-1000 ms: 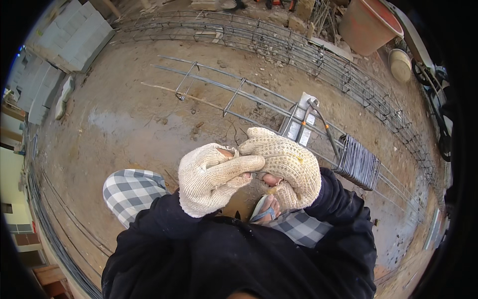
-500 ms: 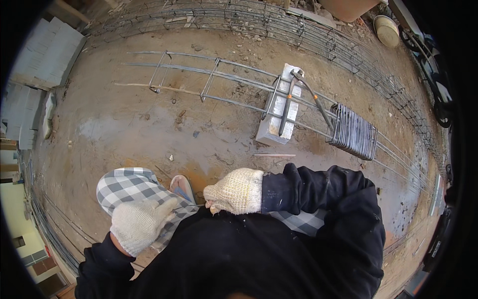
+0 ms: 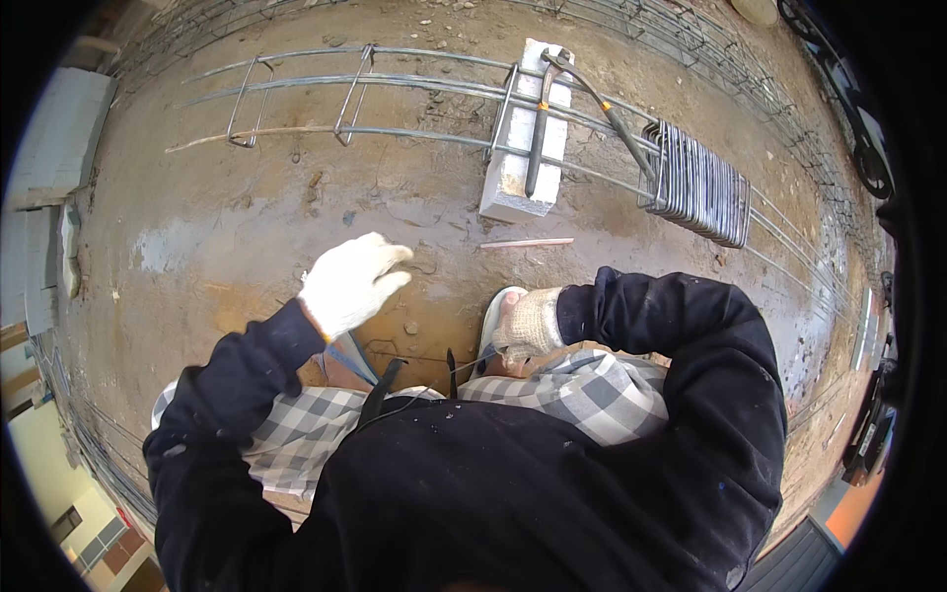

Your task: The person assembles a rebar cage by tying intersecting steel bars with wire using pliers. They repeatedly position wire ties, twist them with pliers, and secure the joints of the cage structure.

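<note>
My left hand [image 3: 353,284], in a white knit glove, is held over the wet ground ahead of my left knee, fingers apart and nothing in them. My right hand [image 3: 531,324], in a cream knit glove, is closed in front of my right knee; a thin wire [image 3: 464,368] runs from its fingers toward my lap. Beyond them, long-handled pincers [image 3: 542,133] lie with handles spread across a white block [image 3: 512,181] and steel bars [image 3: 424,135]. The bars rest over the block and carry a few square stirrups [image 3: 354,96], with several more bunched stirrups [image 3: 698,185] at the right.
A thin pinkish strip [image 3: 527,243] lies on the muddy ground before the block. Rebar cages [image 3: 681,44] stretch along the far side. Stacked pale blocks [image 3: 59,133] stand at the left, and dark wheeled equipment [image 3: 850,128] is at the right edge.
My left hand has lifted off my left knee and moved forward and right, fingers spreading. My right hand has moved right and slightly forward. My knees have parted, and the view has shifted.
</note>
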A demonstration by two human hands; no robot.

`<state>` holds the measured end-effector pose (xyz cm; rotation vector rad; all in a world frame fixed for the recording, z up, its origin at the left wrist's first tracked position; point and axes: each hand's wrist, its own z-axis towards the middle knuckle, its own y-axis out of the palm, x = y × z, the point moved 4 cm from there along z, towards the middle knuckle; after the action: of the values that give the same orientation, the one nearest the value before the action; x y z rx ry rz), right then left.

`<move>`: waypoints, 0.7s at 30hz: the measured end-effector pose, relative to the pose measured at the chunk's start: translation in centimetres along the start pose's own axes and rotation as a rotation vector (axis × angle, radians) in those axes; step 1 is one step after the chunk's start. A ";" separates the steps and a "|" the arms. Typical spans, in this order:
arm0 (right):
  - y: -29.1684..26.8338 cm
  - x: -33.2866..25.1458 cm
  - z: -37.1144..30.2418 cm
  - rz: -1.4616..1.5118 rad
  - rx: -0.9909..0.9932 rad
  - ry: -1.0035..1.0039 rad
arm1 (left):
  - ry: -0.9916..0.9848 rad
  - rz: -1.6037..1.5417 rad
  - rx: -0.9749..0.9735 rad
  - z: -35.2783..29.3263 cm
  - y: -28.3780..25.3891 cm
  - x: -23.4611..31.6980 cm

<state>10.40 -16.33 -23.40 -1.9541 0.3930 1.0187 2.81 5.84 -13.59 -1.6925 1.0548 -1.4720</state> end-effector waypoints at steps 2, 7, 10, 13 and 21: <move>1.8 1.3 -1.6 0.196 0.152 0.135 | 0.043 -0.099 -0.030 4.8 4.9 -0.2; 1.6 6.7 -7.6 0.088 0.738 0.803 | -0.119 -0.657 0.232 8.3 13.2 1.3; 0.3 10.6 -9.7 -0.306 0.620 1.049 | -0.427 -0.948 0.166 7.4 16.1 1.3; -0.4 13.0 -8.6 -0.388 0.504 0.910 | -0.609 -1.027 0.018 6.6 15.9 1.1; -0.9 13.4 -6.3 -0.439 0.427 0.870 | -0.715 -1.139 0.196 4.9 9.1 -1.3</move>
<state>22.37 -19.51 -31.58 -1.8677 0.5577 -0.2276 6.14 2.60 -22.89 -2.5015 -0.5334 -1.2390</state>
